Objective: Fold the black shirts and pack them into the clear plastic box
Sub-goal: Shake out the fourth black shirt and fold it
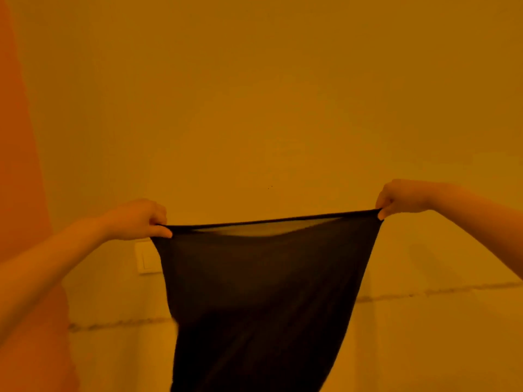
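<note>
Both hands pinch black shirt [254, 292] top edge taut: L hand [138, 220], R hand [399, 198]

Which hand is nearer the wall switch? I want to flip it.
Left. The left hand grips the shirt corner just above the switch; the right hand grips the far corner.

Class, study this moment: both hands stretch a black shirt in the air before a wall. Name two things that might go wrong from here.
1. The left hand and right hand pinch only the corners of the black shirt; a slip could drop it.
2. The top edge is pulled taut, so the thin fabric may stretch out of shape.
</note>
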